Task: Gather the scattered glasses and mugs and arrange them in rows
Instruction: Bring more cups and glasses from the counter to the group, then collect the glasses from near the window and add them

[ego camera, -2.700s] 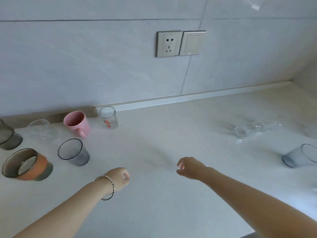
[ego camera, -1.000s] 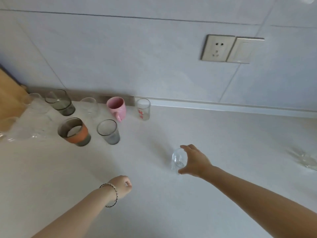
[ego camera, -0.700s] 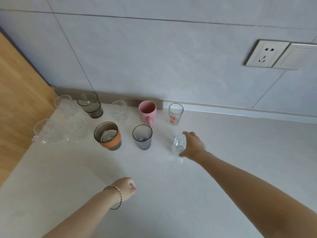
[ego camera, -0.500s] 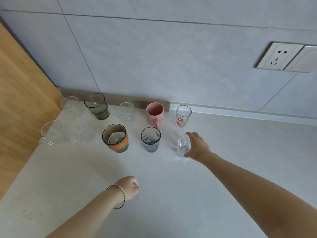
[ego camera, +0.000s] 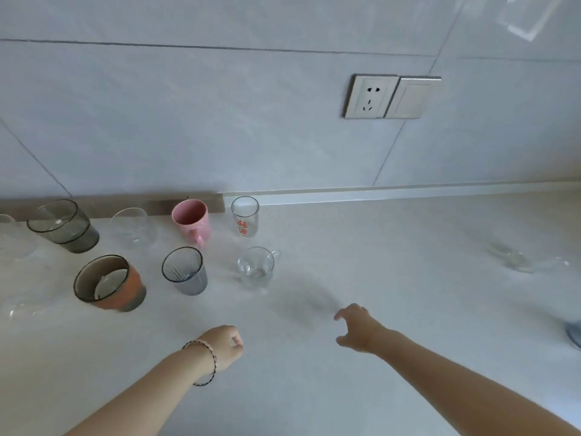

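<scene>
two rows of drinkware form at the left of the counter (ego camera: 393, 357), under the tiled wall (ego camera: 220, 121) with its socket (ego camera: 369, 96). back row, along the wall: a smoky glass (ego camera: 64, 226), a clear bowl glass (ego camera: 133, 229), a pink mug (ego camera: 191, 220) and a printed glass (ego camera: 245, 217), each standing apart from its neighbour. a further clear piece (ego camera: 12, 237) sits at the left edge, too faint to identify. front row: an orange-banded cup (ego camera: 110, 283), a ribbed grey glass (ego camera: 185, 270) and a clear handled mug (ego camera: 256, 267), the last standing upright at the right end, just in front of the printed glass and free of either hand. a clear item (ego camera: 25, 308) lies at the lower left, its shape unclear.

the right hand (ego camera: 356, 327) hovers above the counter, well short of the clear mug, fingers loosely spread and holding nothing. the left hand (ego camera: 224, 344), with a bracelet (ego camera: 204, 361) on its wrist, is curled into a loose fist above the counter; no object shows in it.

progress, as judged: most pieces in view are gathered, and the front row reaches as far right as the back one. still scattered are a clear glass (ego camera: 518, 261) lying on its side at the far right and a blue-grey piece (ego camera: 575, 335) cut by the right edge. these two likely remain to be collected; anything beyond the frame cannot be assessed.
</scene>
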### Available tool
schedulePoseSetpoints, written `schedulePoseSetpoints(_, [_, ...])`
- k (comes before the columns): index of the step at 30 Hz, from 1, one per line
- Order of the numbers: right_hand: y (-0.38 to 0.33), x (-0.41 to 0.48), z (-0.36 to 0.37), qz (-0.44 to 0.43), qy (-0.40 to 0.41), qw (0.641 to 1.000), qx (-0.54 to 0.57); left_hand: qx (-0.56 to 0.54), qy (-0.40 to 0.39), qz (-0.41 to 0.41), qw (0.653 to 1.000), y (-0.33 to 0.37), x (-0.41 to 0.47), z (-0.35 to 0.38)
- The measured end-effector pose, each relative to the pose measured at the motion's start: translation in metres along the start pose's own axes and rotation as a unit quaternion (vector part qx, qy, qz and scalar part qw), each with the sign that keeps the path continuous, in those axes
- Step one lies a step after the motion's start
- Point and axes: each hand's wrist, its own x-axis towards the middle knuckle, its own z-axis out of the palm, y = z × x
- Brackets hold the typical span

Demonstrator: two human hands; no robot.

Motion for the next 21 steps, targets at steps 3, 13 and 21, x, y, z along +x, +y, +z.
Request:
schedulePoseSetpoints(3, [0.062,-0.020,-0.016,0.037,-0.013,0.999,0.020,0.024,-0.009,0.038,0.999,0.058,0.012,0.012])
schedulePoseSetpoints(13, [0.302,-0.081,-0.086,0.115,0.090,0.987,0.064,0.055,-0.027,0.093,0.994,0.268,0.042,0.096])
schedulePoseSetpoints(21, [0.442,-0.125,-0.137,0.151,0.209,0.966,0.015,0.059,-0.048,0.093,0.993,0.368,0.038,0.162])
